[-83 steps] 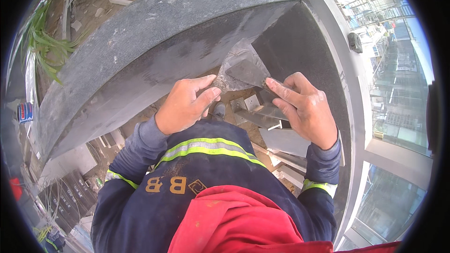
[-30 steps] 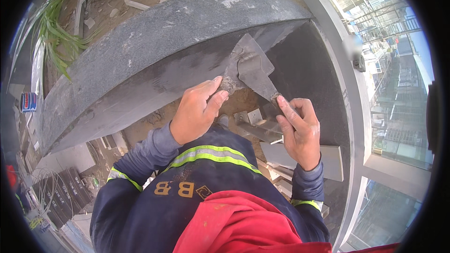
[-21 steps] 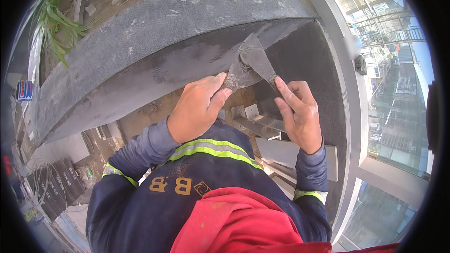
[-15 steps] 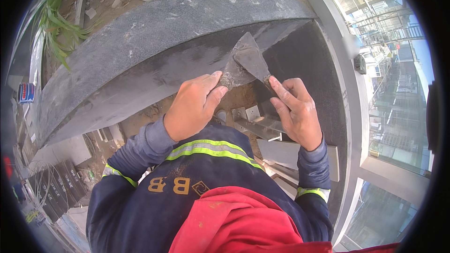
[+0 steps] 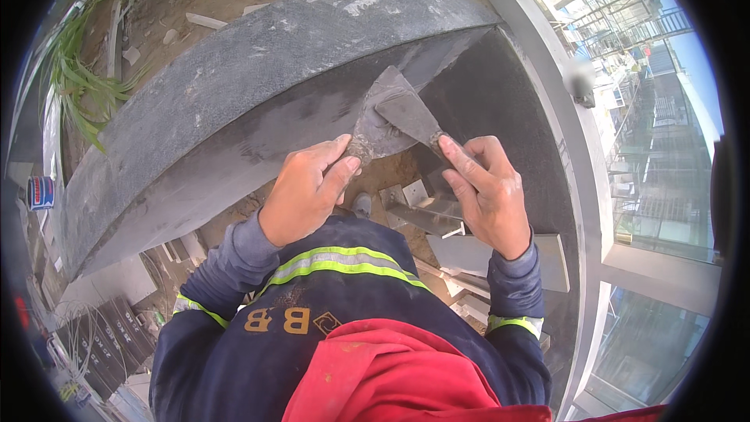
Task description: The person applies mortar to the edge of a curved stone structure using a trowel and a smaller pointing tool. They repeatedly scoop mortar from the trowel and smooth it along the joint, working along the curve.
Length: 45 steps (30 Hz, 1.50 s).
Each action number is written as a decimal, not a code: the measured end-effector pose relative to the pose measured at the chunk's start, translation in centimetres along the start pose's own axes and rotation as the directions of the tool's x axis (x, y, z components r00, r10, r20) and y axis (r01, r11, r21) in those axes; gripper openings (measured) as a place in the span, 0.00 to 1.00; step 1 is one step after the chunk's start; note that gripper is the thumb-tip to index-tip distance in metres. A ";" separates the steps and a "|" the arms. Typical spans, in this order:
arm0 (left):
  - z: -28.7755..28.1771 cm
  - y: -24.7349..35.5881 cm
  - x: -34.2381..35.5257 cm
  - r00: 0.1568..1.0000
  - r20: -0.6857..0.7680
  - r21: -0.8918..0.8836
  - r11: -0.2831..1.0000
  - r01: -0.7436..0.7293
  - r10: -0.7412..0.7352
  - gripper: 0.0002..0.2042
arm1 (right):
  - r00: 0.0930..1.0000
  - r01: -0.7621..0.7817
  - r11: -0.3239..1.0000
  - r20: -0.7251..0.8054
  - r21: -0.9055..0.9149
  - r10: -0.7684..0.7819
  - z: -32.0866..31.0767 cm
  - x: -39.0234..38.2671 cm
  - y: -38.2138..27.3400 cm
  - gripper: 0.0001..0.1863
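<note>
My left hand [image 5: 301, 194] is closed on the grimy handle of a putty knife [image 5: 381, 139], whose wide triangular blade points away from me. My right hand [image 5: 494, 199] grips a second putty knife [image 5: 409, 113] with its index finger stretched along the handle. The right knife's blade lies across the face of the left one, apparently touching it. Grey smears show on the left blade, and pale residue coats my fingertips. Both tools are held in front of the dark inner face of a curved grey stone wall [image 5: 258, 59].
Green leaves [image 5: 82, 78] and bare soil lie beyond the wall. A blue-and-white can [image 5: 41, 193] stands at the far left. Light boards [image 5: 555, 262] and metal pieces [image 5: 426, 219] lie below my hands. Glass panels [image 5: 664, 164] in a pale frame [image 5: 594, 156] rise on the right.
The whole view has shifted slightly, and both hands with their knives appear a little lower and further left. The right knife's blade now lies more squarely across the left blade.
</note>
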<state>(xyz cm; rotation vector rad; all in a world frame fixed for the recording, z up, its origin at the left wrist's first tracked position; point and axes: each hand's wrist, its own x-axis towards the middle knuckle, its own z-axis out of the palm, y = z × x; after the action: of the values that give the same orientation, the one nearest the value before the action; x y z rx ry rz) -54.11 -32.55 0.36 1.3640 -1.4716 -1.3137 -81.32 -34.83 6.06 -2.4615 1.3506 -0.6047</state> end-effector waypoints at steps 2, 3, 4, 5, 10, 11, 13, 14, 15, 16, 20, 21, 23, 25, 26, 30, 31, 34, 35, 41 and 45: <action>0.0 -0.2 0.1 1.000 0.001 -0.027 1.000 -0.015 0.015 0.25 | 1.000 -0.010 1.000 -0.007 -0.010 0.010 -0.2 0.0 -0.2 0.29; 0.0 -0.8 0.2 1.000 -0.003 -0.033 0.999 0.000 0.000 0.25 | 1.000 -0.007 1.000 -0.011 -0.014 0.007 -0.3 0.2 -0.3 0.29; -0.1 -1.1 0.3 1.000 -0.008 -0.040 0.999 0.015 -0.016 0.25 | 1.000 -0.003 1.000 -0.014 -0.018 0.003 -0.4 0.5 -0.4 0.29; 0.0 -0.9 0.3 1.000 0.004 -0.049 0.998 0.025 -0.025 0.25 | 1.000 -0.019 1.000 -0.009 -0.022 0.019 -0.4 0.1 -0.6 0.30; -0.1 -1.3 0.5 0.999 0.017 -0.062 0.997 -0.046 0.047 0.25 | 0.997 0.007 0.996 0.083 -0.084 0.000 -0.4 0.3 -0.5 0.30; -0.2 -1.4 0.5 0.999 0.040 -0.075 0.997 -0.016 0.019 0.26 | 0.999 -0.013 0.996 0.049 -0.089 0.018 -0.4 0.3 -0.6 0.29; -0.3 -1.2 0.6 0.996 0.087 -0.101 0.994 0.043 -0.035 0.26 | 0.994 -0.040 0.998 0.096 -0.054 0.045 -0.9 -0.8 -1.2 0.28; -0.4 -1.1 0.4 0.996 0.086 -0.119 0.992 0.040 -0.030 0.26 | 0.993 -0.045 0.998 0.109 -0.034 0.048 -0.9 -0.9 -1.3 0.28; -0.4 -0.9 0.2 0.996 0.086 -0.136 0.990 0.037 -0.025 0.26 | 0.998 -0.065 0.998 -0.008 -0.002 0.065 -0.7 -0.7 -1.4 0.26; -0.4 -0.9 0.1 0.996 0.086 -0.153 0.988 0.034 -0.020 0.25 | 0.999 -0.032 0.999 0.030 -0.013 0.032 -0.3 -0.6 -1.2 0.26; -0.8 -1.2 0.3 0.984 0.141 -0.174 0.976 0.131 -0.107 0.24 | 0.995 0.028 0.999 0.095 0.040 -0.031 -1.1 -0.7 -0.1 0.24; -1.1 -1.1 0.2 0.984 0.147 -0.221 0.966 0.133 -0.102 0.24 | 0.999 0.037 0.988 0.025 0.152 -0.041 -1.3 -0.8 1.0 0.24; -1.9 -0.7 0.2 0.977 0.193 -0.282 0.949 0.143 -0.090 0.23 | 0.998 0.063 0.925 -0.053 0.376 -0.046 -1.8 -0.8 3.5 0.22; -2.5 0.3 0.3 0.956 0.283 -0.308 0.937 0.162 -0.073 0.22 | 0.999 -0.032 0.826 -0.003 0.562 0.040 -1.6 -1.0 5.2 0.21; -2.7 0.4 0.4 0.946 0.318 -0.320 0.932 0.171 -0.064 0.22 | 0.997 -0.071 0.758 0.025 0.648 0.072 -1.3 -0.9 5.8 0.21; -2.9 1.2 1.0 0.934 0.357 -0.309 0.939 0.149 -0.031 0.21 | 0.997 0.077 0.790 -0.039 0.608 -0.067 0.0 0.6 6.8 0.22; -2.9 1.4 1.1 0.939 0.342 -0.292 0.948 0.129 -0.022 0.20 | 0.995 0.097 0.804 -0.049 0.587 -0.085 -0.1 0.8 6.5 0.21; -2.8 0.8 1.1 0.959 0.282 -0.241 0.970 0.043 0.027 0.19 | 0.995 0.078 0.842 0.006 0.534 -0.097 -0.7 0.8 6.7 0.21; -2.8 0.8 1.0 0.962 0.273 -0.230 0.972 0.048 0.017 0.19 | 0.995 0.071 0.847 0.025 0.527 -0.099 -0.8 0.6 7.0 0.21; -2.3 -0.1 0.7 0.975 0.222 -0.246 0.968 0.055 0.001 0.19 | 0.996 0.039 0.877 0.051 0.479 -0.073 -0.4 -1.3 9.0 0.22; -1.8 0.4 0.6 0.992 0.120 -0.375 0.927 0.016 0.031 0.20 | 0.993 -0.053 0.933 0.116 0.357 0.012 0.3 -2.7 10.7 0.21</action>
<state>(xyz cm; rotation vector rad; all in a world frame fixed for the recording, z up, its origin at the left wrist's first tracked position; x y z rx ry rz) -52.56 -33.55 1.07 1.0405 -1.2183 -1.6035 -90.33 -38.15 0.64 -2.1404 1.1212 -0.6325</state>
